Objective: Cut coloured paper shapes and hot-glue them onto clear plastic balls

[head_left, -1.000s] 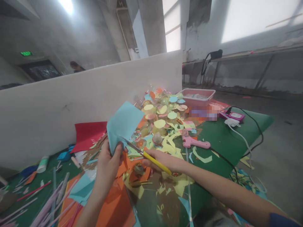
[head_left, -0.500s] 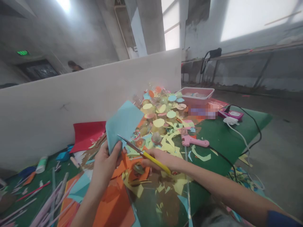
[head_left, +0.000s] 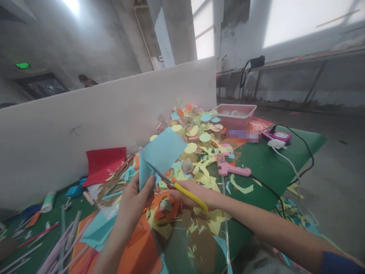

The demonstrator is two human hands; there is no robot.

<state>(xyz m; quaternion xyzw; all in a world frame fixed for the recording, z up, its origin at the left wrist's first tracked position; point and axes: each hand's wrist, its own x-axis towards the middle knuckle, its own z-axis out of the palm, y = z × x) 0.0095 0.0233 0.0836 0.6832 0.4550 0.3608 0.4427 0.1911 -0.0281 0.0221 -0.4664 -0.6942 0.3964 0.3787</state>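
Note:
A light blue sheet of paper (head_left: 164, 150) is pinched along its lower edge by my left hand (head_left: 139, 196), thumb in front. My right hand (head_left: 189, 192) grips yellow-handled scissors (head_left: 189, 195), partly hiding the handles. The scissors' blades point up and left across the lower part of the sheet, close to my left thumb. Whether the paper lies between the blades I cannot tell. Below my right hand, scraps of orange and yellow paper (head_left: 164, 228) cover the table. Behind the sheet stands a heap of clear plastic cups with paper discs (head_left: 191, 148) on them.
A pink glue gun (head_left: 235, 170) with a black cord lies to the right. Beyond it are a pink plastic basket (head_left: 236, 114) and a magenta power box (head_left: 281, 137) with cables. A white partition (head_left: 114, 110) borders the back. Straws (head_left: 58, 247) and a glue stick (head_left: 49, 201) lie left.
My left hand and the blue paper have shifted right, and the sheet has tilted over the scissors. My right hand with the scissors stays nearly in place.

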